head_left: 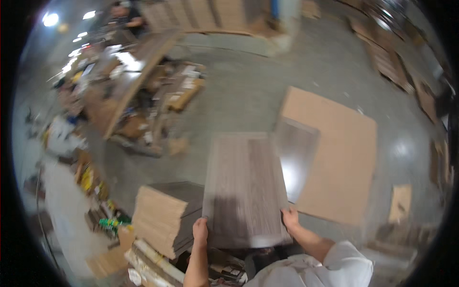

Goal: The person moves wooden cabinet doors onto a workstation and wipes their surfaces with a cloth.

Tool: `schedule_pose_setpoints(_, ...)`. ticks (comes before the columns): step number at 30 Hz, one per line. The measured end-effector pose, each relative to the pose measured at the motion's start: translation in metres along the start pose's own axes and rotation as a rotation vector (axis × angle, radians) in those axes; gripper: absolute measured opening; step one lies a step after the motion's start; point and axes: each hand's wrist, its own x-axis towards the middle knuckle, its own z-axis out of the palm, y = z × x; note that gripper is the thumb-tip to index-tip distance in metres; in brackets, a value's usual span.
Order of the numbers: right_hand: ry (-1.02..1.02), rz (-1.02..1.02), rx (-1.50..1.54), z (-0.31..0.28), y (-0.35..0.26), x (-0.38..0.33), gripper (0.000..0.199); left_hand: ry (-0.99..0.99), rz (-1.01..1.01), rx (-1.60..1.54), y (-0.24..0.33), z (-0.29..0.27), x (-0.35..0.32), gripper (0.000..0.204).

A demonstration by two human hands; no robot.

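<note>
A grey-brown wood-grain panel is held up in front of me, long side pointing away. My left hand is closed round its left edge near the close end. On the opposite edge, my right hand grips it at about the same height. Just past the panel's right side, a second grey panel with a bright glare lies on a large flat sheet of brown cardboard. The fingers under the held panel are hidden, and the picture is somewhat blurred.
At left stands a wooden workbench with cluttered shelves. Torn cardboard and dark panels lie close by my left arm. Stacked boxes on a pallet stand far off. A person is beyond the bench. A small cardboard piece lies at right.
</note>
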Motion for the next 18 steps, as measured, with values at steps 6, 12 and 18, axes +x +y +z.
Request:
schedule_pose_setpoints(6,0.137,0.224,0.137,-0.077,0.044,0.161,0.063,-0.109,-0.178,0.119,0.034,0.239,0.122,0.042)
schedule_pose_setpoints(12,0.160,0.297,0.382,-0.099,0.053,0.269,0.035,-0.229,0.071,0.369,0.037,0.379,0.213,0.050)
schedule_pose_setpoints(18,0.269,0.301,0.178,-0.082,0.085,0.328,0.052,-0.279,-0.053,0.419,0.049,0.439,0.250,0.043)
